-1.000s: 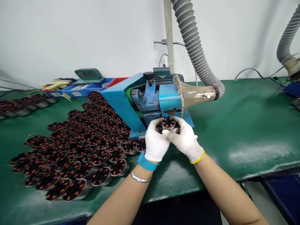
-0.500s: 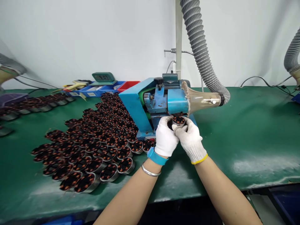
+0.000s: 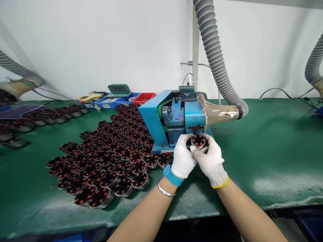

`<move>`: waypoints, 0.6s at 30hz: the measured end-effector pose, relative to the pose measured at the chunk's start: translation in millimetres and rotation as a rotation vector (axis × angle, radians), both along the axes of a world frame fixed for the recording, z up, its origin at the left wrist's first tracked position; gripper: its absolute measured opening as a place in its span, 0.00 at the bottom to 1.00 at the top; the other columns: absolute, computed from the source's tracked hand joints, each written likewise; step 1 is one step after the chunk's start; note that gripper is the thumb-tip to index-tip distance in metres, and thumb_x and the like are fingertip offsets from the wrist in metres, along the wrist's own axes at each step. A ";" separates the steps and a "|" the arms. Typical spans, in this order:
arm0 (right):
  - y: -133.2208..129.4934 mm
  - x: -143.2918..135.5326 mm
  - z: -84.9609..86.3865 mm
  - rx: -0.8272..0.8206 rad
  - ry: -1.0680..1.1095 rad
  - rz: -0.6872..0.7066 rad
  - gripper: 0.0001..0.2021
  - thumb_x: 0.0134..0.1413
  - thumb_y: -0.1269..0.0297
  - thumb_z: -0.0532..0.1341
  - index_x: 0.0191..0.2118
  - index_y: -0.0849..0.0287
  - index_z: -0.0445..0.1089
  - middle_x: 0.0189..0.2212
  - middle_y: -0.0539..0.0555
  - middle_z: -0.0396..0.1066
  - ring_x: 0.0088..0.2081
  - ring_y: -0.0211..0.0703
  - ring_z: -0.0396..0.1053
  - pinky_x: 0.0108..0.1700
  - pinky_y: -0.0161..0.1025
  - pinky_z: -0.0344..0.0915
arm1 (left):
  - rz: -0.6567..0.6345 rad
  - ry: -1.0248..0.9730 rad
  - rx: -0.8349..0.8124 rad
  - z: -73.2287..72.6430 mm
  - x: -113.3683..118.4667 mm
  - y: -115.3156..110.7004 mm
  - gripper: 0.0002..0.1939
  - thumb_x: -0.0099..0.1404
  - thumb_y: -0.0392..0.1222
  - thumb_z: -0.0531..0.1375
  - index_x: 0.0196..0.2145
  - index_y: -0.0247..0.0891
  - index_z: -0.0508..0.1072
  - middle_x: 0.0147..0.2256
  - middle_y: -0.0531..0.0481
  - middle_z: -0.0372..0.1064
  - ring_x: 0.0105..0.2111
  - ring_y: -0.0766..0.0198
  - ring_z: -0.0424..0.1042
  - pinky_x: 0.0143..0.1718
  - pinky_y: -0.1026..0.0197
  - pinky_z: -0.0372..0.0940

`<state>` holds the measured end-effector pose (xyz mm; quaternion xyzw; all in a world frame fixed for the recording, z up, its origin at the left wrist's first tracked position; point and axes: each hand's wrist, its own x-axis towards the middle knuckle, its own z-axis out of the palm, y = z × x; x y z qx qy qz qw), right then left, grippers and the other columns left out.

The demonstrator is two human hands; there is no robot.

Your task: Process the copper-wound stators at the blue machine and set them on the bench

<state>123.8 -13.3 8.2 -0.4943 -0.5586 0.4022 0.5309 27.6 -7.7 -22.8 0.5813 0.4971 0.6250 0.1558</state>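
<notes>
Both gloved hands hold one motor stator, a short silver cylinder with a black centre and copper windings, just in front of the blue belt-driven machine. My left hand wraps its left side. My right hand grips the right side, its thumb across the front. Thin wire ends rise from the stator toward the dark slot under the machine's blue housing. Whether the wires touch the slot I cannot tell. The fingertips behind the stator are hidden.
Many similar stators stand in rows left of the machine on the green mat. A clear funnel joins a grey hose at the right. Blue trays, a red tray and a digital clock sit behind.
My hands have drawn the stator slightly back and down from the machine, and its wire ends now show. The whole view has shifted a little.
</notes>
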 end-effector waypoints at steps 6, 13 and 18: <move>-20.4 5.4 -3.0 0.213 -0.176 0.206 0.30 0.37 0.62 0.67 0.51 0.58 0.64 0.46 0.58 0.70 0.48 0.52 0.69 0.52 0.49 0.68 | -0.049 -0.314 -0.030 4.0 -5.6 -31.8 0.25 0.46 0.39 0.69 0.42 0.40 0.66 0.38 0.49 0.71 0.38 0.59 0.73 0.42 0.55 0.69; -26.3 14.6 -11.5 0.485 -0.295 0.465 0.26 0.50 0.53 0.64 0.54 0.56 0.62 0.48 0.59 0.67 0.48 0.53 0.69 0.50 0.48 0.68 | -0.084 -0.422 -0.241 16.5 -79.6 -120.4 0.30 0.52 0.66 0.61 0.43 0.42 0.70 0.34 0.44 0.73 0.32 0.55 0.74 0.36 0.50 0.71; -25.4 16.2 -21.3 0.515 -0.428 0.401 0.23 0.50 0.51 0.64 0.52 0.53 0.67 0.46 0.60 0.71 0.46 0.56 0.72 0.45 0.48 0.72 | 0.585 -0.264 -0.298 -0.9 -211.7 -172.1 0.37 0.44 0.59 0.68 0.47 0.36 0.70 0.42 0.41 0.74 0.43 0.50 0.74 0.46 0.49 0.69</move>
